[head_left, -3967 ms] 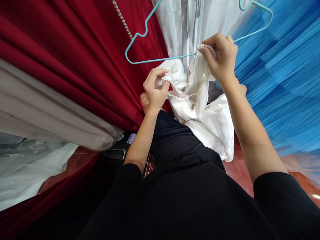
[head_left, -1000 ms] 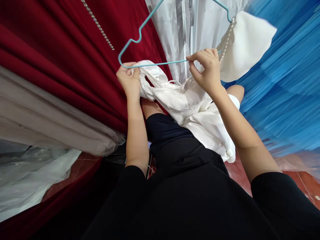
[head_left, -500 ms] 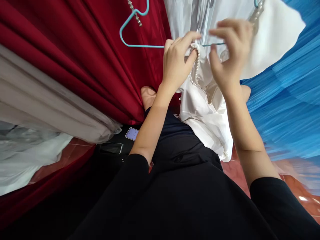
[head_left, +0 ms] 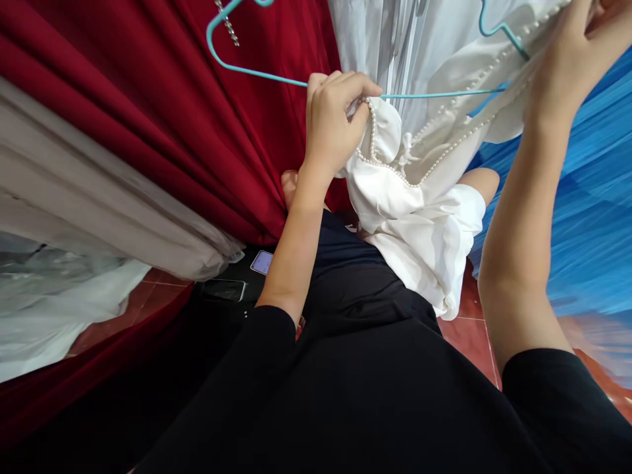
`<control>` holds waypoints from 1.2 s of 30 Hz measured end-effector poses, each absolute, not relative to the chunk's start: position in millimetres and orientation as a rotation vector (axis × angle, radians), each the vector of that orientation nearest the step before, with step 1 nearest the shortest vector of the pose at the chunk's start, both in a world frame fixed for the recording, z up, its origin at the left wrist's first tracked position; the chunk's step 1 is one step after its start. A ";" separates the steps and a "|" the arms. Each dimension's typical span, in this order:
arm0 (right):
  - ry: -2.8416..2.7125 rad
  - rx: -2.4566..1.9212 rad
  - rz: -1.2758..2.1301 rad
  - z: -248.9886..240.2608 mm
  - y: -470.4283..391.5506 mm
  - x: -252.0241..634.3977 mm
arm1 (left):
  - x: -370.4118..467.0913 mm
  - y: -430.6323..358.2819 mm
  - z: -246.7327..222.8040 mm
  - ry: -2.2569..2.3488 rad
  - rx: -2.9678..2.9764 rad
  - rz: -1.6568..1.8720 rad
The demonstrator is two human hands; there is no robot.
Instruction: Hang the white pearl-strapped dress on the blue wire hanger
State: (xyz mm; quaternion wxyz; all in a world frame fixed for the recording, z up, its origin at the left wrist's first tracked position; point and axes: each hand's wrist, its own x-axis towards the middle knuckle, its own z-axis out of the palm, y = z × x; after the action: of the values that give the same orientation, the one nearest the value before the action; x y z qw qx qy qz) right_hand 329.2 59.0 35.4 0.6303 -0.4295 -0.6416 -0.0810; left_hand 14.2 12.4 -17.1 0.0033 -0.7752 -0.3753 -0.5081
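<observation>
A white dress (head_left: 390, 195) with a pearl-beaded neckline lies across my lap, its upper part stretched toward the top right. My left hand (head_left: 333, 118) pinches the beaded edge together with the lower bar of a light blue clothes hanger (head_left: 261, 74). The bar runs on to the right, passing into the fabric. At the upper right, my right hand (head_left: 567, 72) is closed on the dress's beaded sleeve side and holds it up; the frame edge cuts off some of its fingers. One bent section of the hanger shows beside that hand.
Red fabric (head_left: 276, 145) and pale fabric (head_left: 99, 178) hang on the left, blue tulle (head_left: 592, 217) on the right. Two phones, one with a lit screen (head_left: 261, 262) and one dark (head_left: 224, 289), lie on a black surface left of me. Red tiles (head_left: 469, 339) cover the floor.
My right hand has moved up and to the right, from open to closed on the dress, spreading its neckline wider. My left hand and the hanger have shifted slightly left.
</observation>
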 end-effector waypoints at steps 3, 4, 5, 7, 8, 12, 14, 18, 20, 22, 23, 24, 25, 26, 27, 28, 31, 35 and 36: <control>-1.343 -0.983 -0.286 13.9 59.3 336.5 | 16.4 18.2 -19.6 -1.218 -2.431 -1.555; -1.335 -1.008 -0.283 1.6 57.5 334.9 | 18.5 20.3 -20.6 -1.220 -2.417 -1.542; -1.338 -1.030 -0.270 -11.7 54.4 331.4 | 21.0 22.4 -21.9 -1.213 -2.400 -1.535; -1.436 -1.054 -0.231 -35.7 43.2 319.1 | 27.2 26.2 -25.2 -1.196 -2.378 -1.539; -1.533 -1.050 -0.188 -44.0 35.6 310.7 | 30.6 27.5 -27.0 -1.194 -2.376 -1.547; -1.910 -0.810 -0.170 -42.4 4.0 269.0 | 41.2 24.3 -31.1 -1.152 -2.376 -1.608; -1.862 -0.662 -0.295 -29.2 -3.5 248.7 | 42.9 17.1 -28.3 -1.054 -2.363 -1.648; -1.711 -0.780 -0.457 -15.1 4.0 224.6 | 42.6 -0.3 -20.1 -0.964 -2.404 -1.592; -1.764 -0.895 -0.460 -16.5 13.1 223.1 | 43.6 -9.2 -24.1 -0.925 -2.384 -1.631; -1.805 -0.949 -0.412 -18.9 21.0 226.5 | 44.8 -18.0 -38.8 -0.941 -2.188 -1.813; -1.805 -0.960 -0.385 -19.7 23.6 228.9 | 44.5 -21.6 -49.9 -0.996 -2.043 -1.911; -1.792 -0.965 -0.366 -20.0 25.0 231.3 | 42.9 -24.0 -62.7 -1.074 -1.910 -1.979; -1.781 -0.971 -0.357 -19.9 25.1 233.1 | 39.4 -24.4 -76.1 -1.169 -1.818 -2.009; -1.776 -0.982 -0.358 -19.6 24.1 234.3 | 33.5 -22.4 -89.1 -1.266 -1.770 -2.017; -1.778 -0.993 -0.367 -19.2 22.1 234.8 | 25.1 -17.7 -100.4 -1.337 -1.760 -2.022; -1.777 -1.000 -0.385 -18.7 19.5 234.6 | 14.0 -10.4 -109.0 -1.375 -1.763 -2.045; -1.759 -0.993 -0.448 -16.9 11.5 232.4 | -32.5 21.7 -112.5 -1.298 -1.622 -2.200; -1.772 -1.043 -0.327 -12.1 5.3 231.6 | -99.1 61.5 -69.2 -1.094 -1.492 -2.160; -1.786 -1.062 -0.284 -10.7 4.2 231.7 | -110.8 68.4 -54.1 -0.978 -1.528 -2.140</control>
State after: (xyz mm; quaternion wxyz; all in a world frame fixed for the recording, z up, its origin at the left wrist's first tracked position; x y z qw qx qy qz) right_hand 231.7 4.2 -10.7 0.4989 -0.4388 -0.7381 -0.1174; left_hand -110.8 68.4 -54.1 0.1676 -0.5369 -0.3436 -0.7520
